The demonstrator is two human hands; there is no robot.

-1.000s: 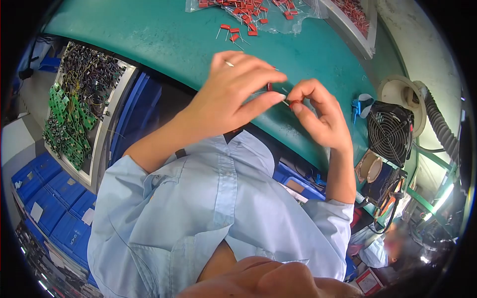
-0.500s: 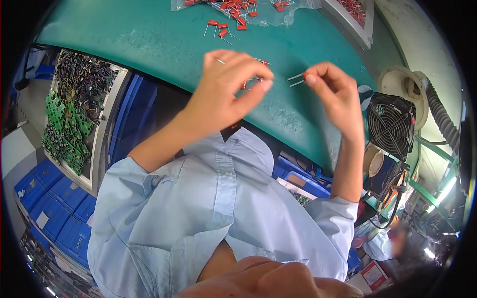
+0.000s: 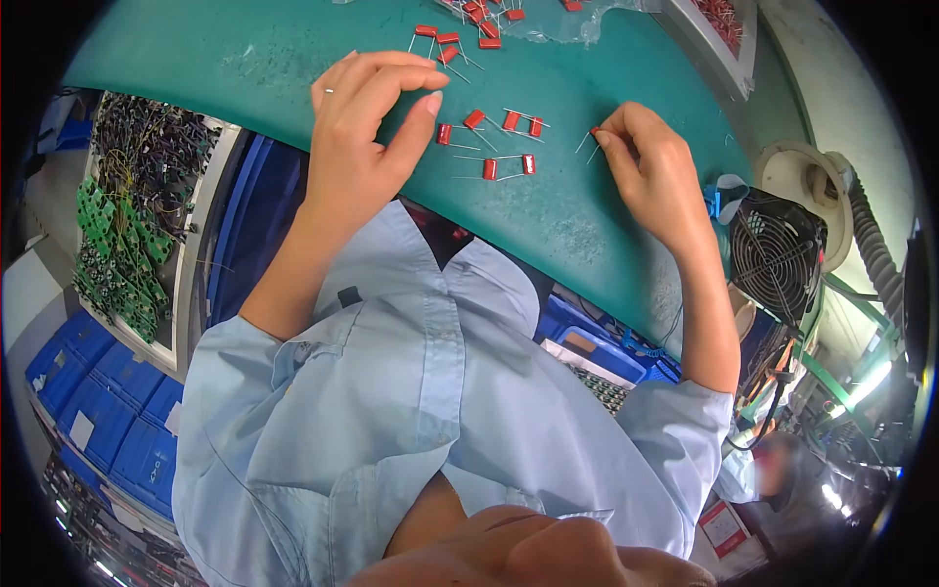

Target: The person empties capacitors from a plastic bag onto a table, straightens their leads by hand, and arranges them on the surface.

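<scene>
My right hand [image 3: 646, 161] pinches a red film capacitor [image 3: 595, 131] between thumb and fingertips, its two thin leads pointing down-left over the green mat [image 3: 293, 108]. My left hand [image 3: 372, 122] is open, thumb apart from the curved fingers, holding nothing that shows. Its fingertips hover beside a small group of red capacitors [image 3: 448, 56]. Between my hands lie several more loose capacitors, among them one [image 3: 489, 168] nearest me and another [image 3: 536, 127] closer to my right hand. Their wire leads point in different directions.
A clear plastic bag [image 3: 577, 24] with a pile of red capacitors lies at the far edge. A tray of red parts [image 3: 719, 24] sits at far right, near a black fan [image 3: 778, 245]. To the left stands a rack of green circuit boards [image 3: 122, 264] above blue bins [image 3: 117, 391].
My left hand has moved left and away, uncovering the capacitors on the mat, and its fingers have spread. My right hand still pinches a capacitor, its leads now tilted lower.
</scene>
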